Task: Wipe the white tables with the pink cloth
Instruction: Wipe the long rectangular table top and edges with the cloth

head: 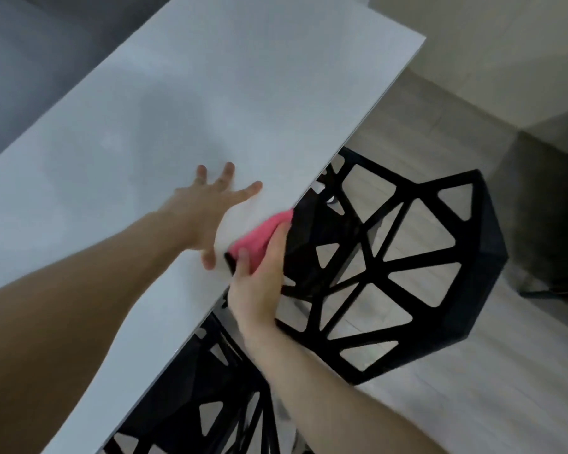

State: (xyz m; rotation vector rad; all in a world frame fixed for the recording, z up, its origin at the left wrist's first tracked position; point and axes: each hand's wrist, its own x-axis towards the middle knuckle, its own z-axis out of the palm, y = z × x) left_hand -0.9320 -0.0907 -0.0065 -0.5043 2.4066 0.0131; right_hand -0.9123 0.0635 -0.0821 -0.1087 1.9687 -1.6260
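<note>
- The pink cloth (263, 237) is bunched into a wad on the right-hand edge of the white surface (177, 109), part of it over the rim. Wadded like this it touches only a narrow strip, so a pass along the edge would likely leave streaks or missed bands unless it is spread flatter.
- The right hand (259, 283) grasps the cloth, thumb on top and fingers wrapped down past the rim. With so little cloth lying on the surface, an outward stroke could carry it off the edge. If the grasp loosens there, it would probably drop onto the chair or the floor (473, 404).
- The left hand (204, 208) is released, fingers spread and pressed flat on the surface just left of the cloth. Leaning on it may leave prints on the gloss, and it lies in the way of any stroke going left.
- A black lattice chair (407, 273) stands close against that same edge, just beside the right hand. A second chair (210, 404) of the same kind stands nearer. Knuckles or cloth could catch on the open frame during a sweep along the rim.
- The far stretch of the surface lies well away from both hands and would be easy to leave unwiped.
</note>
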